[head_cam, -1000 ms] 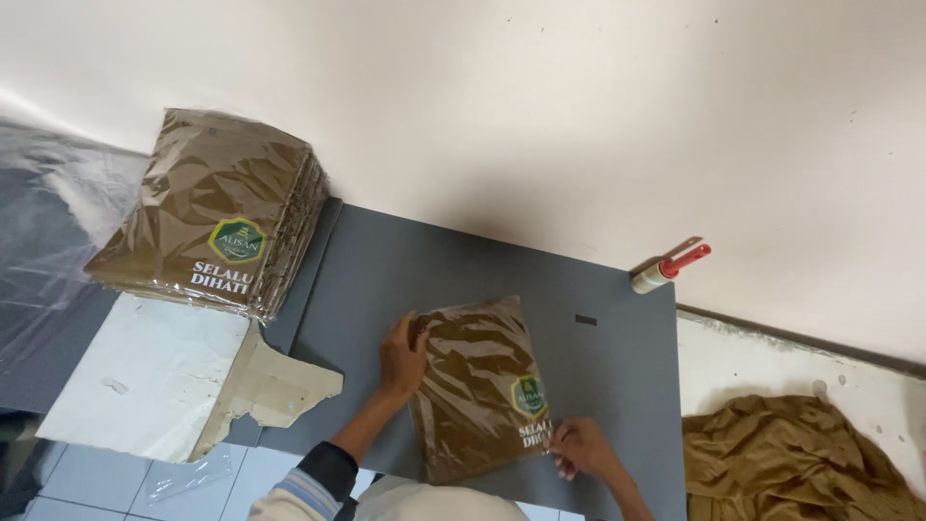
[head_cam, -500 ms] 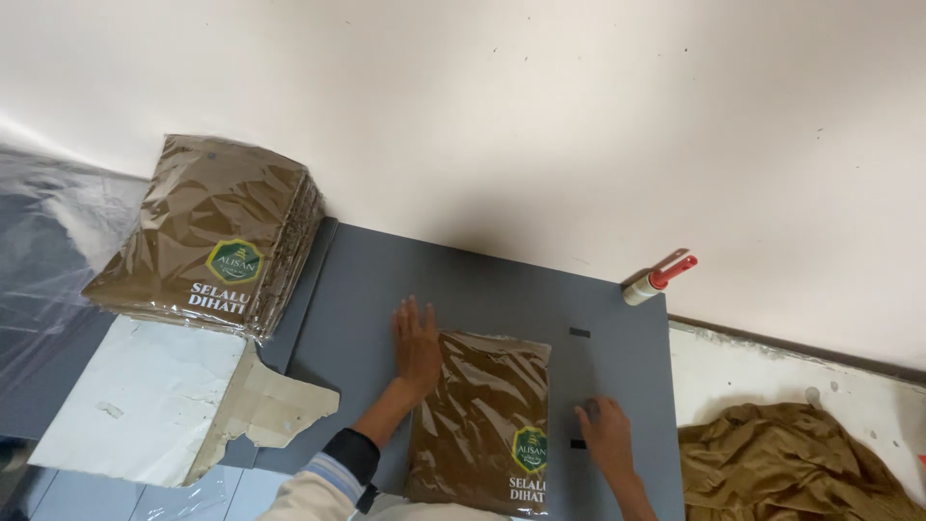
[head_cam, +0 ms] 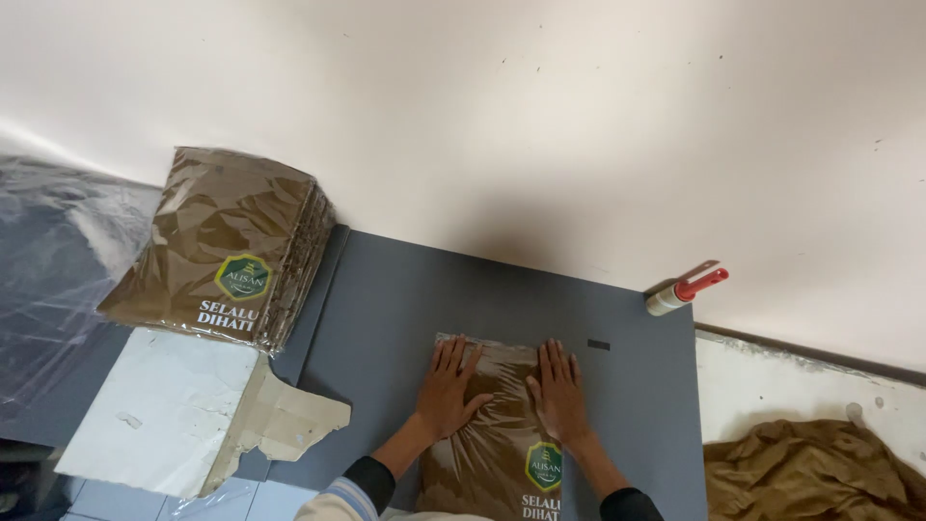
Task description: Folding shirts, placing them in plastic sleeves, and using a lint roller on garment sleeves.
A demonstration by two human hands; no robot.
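Both hands, left (head_cam: 449, 391) and right (head_cam: 559, 391), lie flat with fingers spread on a clear bag (head_cam: 492, 434) of brown cloth at 6 o'clock on the grey mat (head_cam: 386, 299), stack (head_cam: 227, 246) of same bags at 10.

Left hand (head_cam: 448, 388): lay flat, palm down, fingers spread and pointing away from the body.
Right hand (head_cam: 559, 391): lay flat too, palm down, fingers close together, just beside the left one.
Forearms: both were bare and ran up from the bottom edge, converging toward the hands.
Sleeves: dark cuffs sat pushed back near the elbows; the left one seemed to have a pale striped layer under it.
Grip: neither hand was curled around anything.
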